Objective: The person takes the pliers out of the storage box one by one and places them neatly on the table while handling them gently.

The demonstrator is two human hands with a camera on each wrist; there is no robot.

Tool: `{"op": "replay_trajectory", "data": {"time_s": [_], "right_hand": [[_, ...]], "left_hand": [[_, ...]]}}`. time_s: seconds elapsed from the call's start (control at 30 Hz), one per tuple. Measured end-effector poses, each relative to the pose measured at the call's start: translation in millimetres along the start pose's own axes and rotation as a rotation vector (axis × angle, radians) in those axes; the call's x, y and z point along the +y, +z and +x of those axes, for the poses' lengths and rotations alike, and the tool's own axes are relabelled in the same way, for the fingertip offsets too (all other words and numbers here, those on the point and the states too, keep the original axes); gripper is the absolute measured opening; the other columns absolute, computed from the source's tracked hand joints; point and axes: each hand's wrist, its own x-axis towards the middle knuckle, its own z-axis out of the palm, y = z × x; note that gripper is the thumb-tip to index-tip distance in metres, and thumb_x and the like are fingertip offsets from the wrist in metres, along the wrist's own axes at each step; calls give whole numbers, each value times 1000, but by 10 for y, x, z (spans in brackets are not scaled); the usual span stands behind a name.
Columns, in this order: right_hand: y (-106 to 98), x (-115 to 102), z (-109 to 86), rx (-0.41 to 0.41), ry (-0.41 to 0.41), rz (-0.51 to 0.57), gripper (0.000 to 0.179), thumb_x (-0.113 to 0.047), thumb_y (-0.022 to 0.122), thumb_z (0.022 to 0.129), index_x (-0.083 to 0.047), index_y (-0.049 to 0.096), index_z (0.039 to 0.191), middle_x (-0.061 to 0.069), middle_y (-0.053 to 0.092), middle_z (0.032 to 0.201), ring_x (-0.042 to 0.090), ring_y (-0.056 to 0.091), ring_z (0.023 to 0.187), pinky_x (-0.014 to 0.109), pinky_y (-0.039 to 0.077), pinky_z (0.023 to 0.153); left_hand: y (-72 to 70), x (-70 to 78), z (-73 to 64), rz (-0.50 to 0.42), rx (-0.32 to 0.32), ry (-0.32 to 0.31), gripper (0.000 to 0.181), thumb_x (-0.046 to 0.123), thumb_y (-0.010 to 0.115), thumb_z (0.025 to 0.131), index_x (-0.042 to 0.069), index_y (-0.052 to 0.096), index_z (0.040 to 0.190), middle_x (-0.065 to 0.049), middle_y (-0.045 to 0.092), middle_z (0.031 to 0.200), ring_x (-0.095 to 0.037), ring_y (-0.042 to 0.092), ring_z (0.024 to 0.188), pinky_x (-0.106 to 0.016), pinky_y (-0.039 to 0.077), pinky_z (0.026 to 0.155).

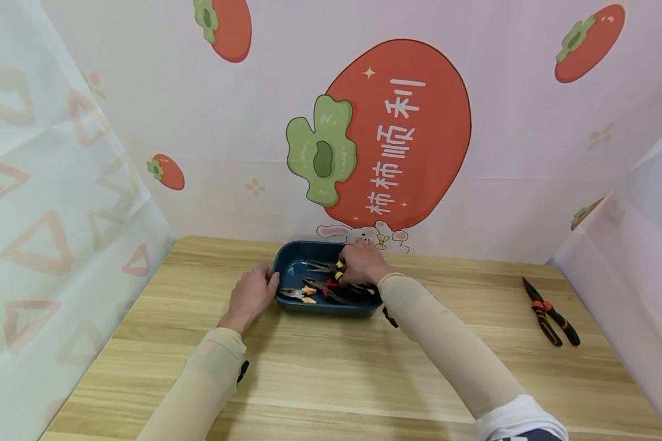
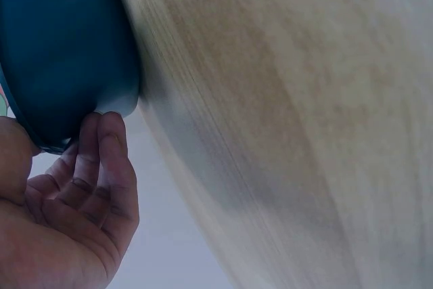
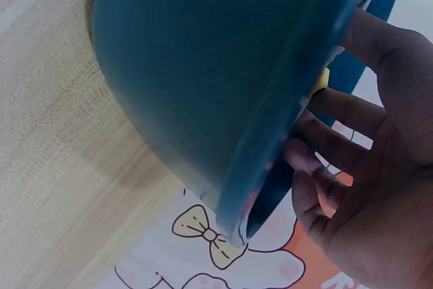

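Observation:
A dark blue tray [image 1: 320, 310] stands at the back of the table. My left hand [image 1: 252, 295] holds its left end, thumb at the rim and fingers against the outer wall, as the left wrist view shows. Inside lie several pliers: one with orange-yellow grips [image 1: 308, 291], one with red-and-black handles [image 1: 333, 294], and long-nosed pliers with yellow-and-black handles [image 1: 339, 266]. My right hand [image 1: 362, 262] reaches in over the tray's right side, fingers curled about the yellow-and-black handles. In the right wrist view the tray wall [image 3: 196, 65] hides most of the fingertips' contact; a bit of yellow shows there.
Another pair of pliers with black-and-orange handles [image 1: 548, 315] lies on the right part of the wooden table [image 1: 336, 380]. Behind the tray rises a printed backdrop [image 1: 243, 202], with more sheeting at the left and right sides.

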Motion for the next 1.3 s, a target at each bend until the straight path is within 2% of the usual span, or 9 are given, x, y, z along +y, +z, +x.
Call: {"op": "replay_trajectory", "data": {"time_s": [0.13,0.23,0.33,0.43,0.5,0.63,0.77,1.07,1.3], "right_hand": [[-17,2,-40,26,-4,2,34,-40,84,83,-17,77,107,-1,69,103,24,48,99,47,36,94],[-24,3,-70,41,-5,33,37,-39,84,83,-17,77,111,-2,69,103,24,51,100,48,37,97],[-34,3,-98,47,-3,95,34,-36,84,83,-15,77,108,-2,68,95,24,55,95,45,43,92],[-46,4,-124,47,0,155,35,-33,84,83,-13,76,111,-1,68,95,22,57,90,40,48,85],[-54,5,-140,49,1,182,41,-32,84,83,-11,74,117,1,68,102,22,58,92,40,50,84],[-76,9,-169,58,4,197,52,-31,84,84,-9,70,128,6,67,120,22,59,102,40,51,91],[-117,11,-208,72,2,181,54,-33,84,84,-9,69,130,7,67,125,23,59,108,41,51,94],[-210,36,-314,132,-2,144,55,-37,85,82,-10,71,127,6,68,119,23,58,104,41,55,85],[-324,79,-417,163,-17,142,44,-39,85,81,-11,76,114,1,64,101,19,54,91,34,52,75]], "left_hand": [[2,2,-2,-1,-1,2,25,24,55,104,4,60,90,-7,59,72,-23,55,61,-35,42,53],[4,6,-1,-3,-4,-3,25,25,54,105,5,60,90,-7,59,72,-23,55,62,-35,42,54],[7,9,-3,-2,-4,-7,26,25,54,105,5,60,89,-7,59,72,-23,55,62,-36,42,54],[8,12,-4,1,-4,-6,26,25,54,105,5,59,89,-7,58,72,-24,55,62,-36,42,54],[8,15,-6,4,-2,-5,26,25,54,105,5,59,89,-7,58,72,-24,55,62,-36,42,54],[14,15,-2,8,1,-4,26,25,54,104,6,59,88,-7,58,72,-24,55,62,-36,42,54],[19,13,-5,8,1,-6,27,26,54,104,6,59,88,-7,58,72,-23,55,62,-35,42,54],[20,6,4,12,-6,-8,27,26,54,105,5,60,89,-7,60,72,-23,55,63,-35,42,54],[19,8,-7,22,-1,-1,27,26,54,105,5,60,89,-7,60,72,-24,55,62,-35,42,54]]}}
